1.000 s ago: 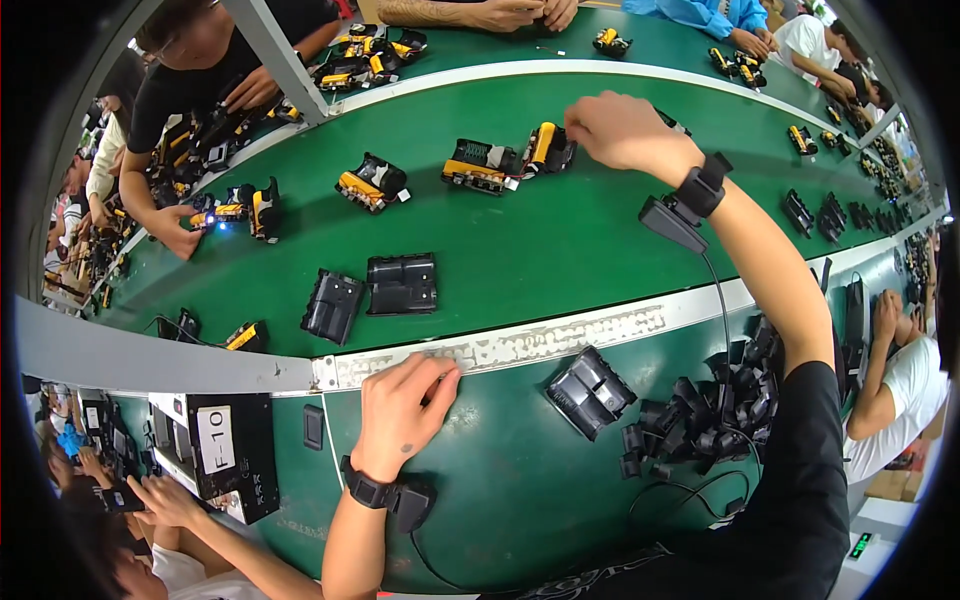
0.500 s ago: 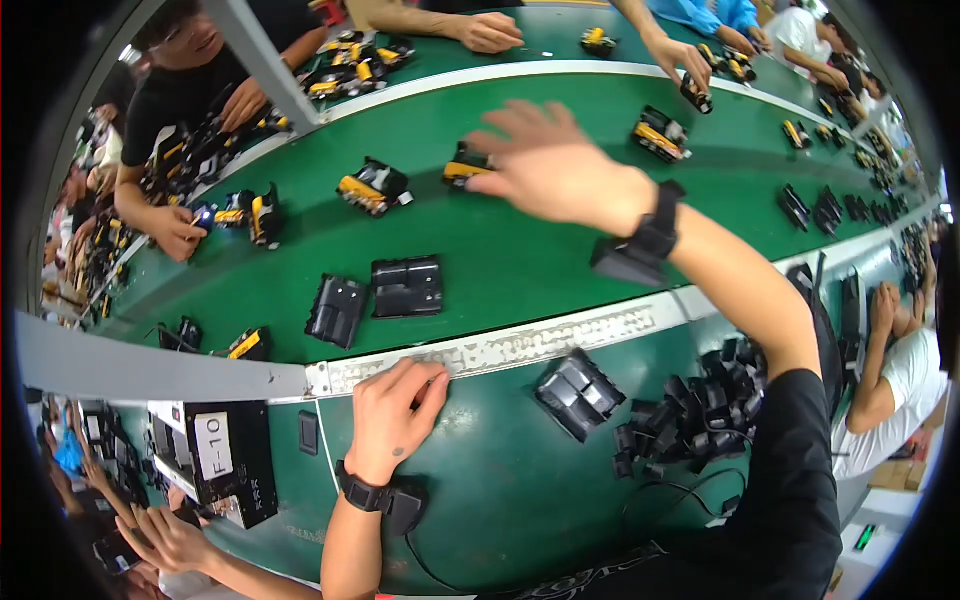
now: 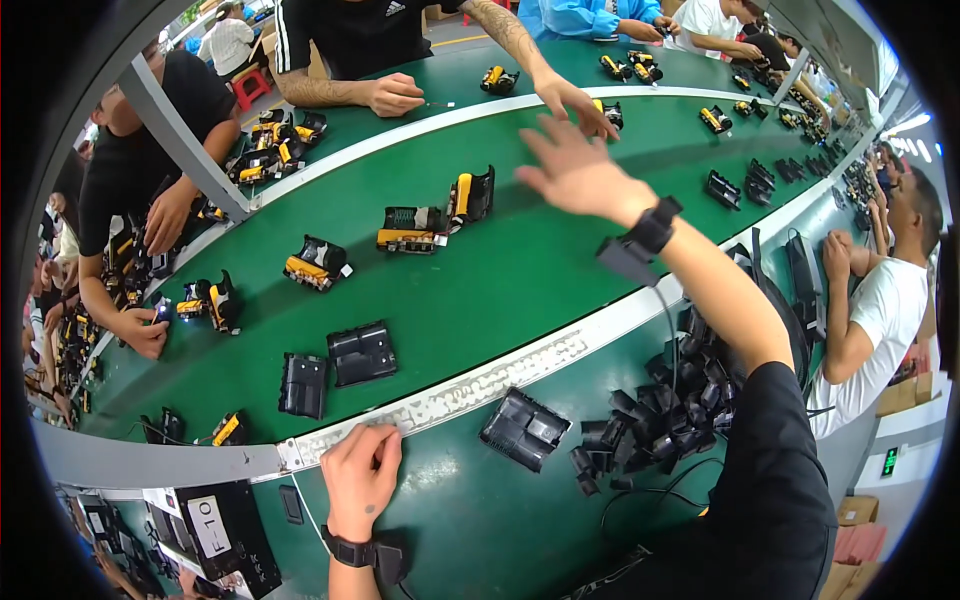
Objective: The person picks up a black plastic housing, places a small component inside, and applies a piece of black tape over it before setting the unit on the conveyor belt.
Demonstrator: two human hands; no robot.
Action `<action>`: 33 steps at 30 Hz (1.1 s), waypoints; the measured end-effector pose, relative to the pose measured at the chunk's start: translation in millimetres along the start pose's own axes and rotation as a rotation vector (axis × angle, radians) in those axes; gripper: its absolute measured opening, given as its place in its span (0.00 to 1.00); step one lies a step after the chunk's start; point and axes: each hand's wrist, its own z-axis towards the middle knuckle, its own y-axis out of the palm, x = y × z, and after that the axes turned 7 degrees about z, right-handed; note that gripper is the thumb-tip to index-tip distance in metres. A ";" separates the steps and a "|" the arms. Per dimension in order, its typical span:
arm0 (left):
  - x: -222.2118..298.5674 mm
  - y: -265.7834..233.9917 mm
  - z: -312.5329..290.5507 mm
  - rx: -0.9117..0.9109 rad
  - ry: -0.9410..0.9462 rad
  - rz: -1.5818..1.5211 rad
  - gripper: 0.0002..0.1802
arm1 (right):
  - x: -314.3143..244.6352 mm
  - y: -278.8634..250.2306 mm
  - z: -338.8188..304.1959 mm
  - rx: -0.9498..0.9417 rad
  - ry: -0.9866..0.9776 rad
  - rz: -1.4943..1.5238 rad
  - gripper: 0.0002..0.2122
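Note:
My right hand (image 3: 590, 180) reaches out over the green belt with its fingers spread and nothing in it, slightly blurred. Closest to it on the left, two yellow-and-black battery-like assemblies, one lying (image 3: 410, 230) and one tipped up (image 3: 471, 196), sit against each other. My left hand (image 3: 362, 478) rests by the pale metal rail (image 3: 440, 405), its fingers curled in and nothing seen in them. Right of that hand, a black plastic casing (image 3: 525, 428) lies on the green worktable. Both wrists wear black straps with small boxes.
Two black casings (image 3: 362, 352) and another yellow-and-black assembly (image 3: 315, 263) lie on the belt. A heap of black plastic parts (image 3: 650, 415) and cables cover the table's right side. Across the belt, a co-worker's hand (image 3: 575, 103) is over another assembly. A grey post (image 3: 185, 135) stands at left.
The view has shifted. One assembly formerly standing apart on the right now sits against its left neighbour. My right hand has come away from the neighbour; my left hand stays by the rail.

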 end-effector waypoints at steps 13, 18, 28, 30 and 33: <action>4.7 -4.2 8.3 0.007 0.002 0.038 0.02 | 73.1 72.8 -62.6 0.100 0.107 0.093 0.12; 4.5 -2.3 3.7 0.024 0.019 0.039 0.03 | 90.9 64.1 -73.1 0.118 -0.068 0.149 0.12; 3.1 -2.4 1.9 0.018 0.032 -0.003 0.03 | 97.3 68.0 -80.2 0.168 0.117 0.254 0.14; 3.2 -1.5 6.8 0.016 0.041 0.005 0.03 | 102.5 67.7 -77.1 0.192 0.118 0.253 0.15; 4.7 -4.2 4.0 -0.016 0.028 0.003 0.02 | 105.8 70.3 -80.2 0.231 0.134 0.248 0.15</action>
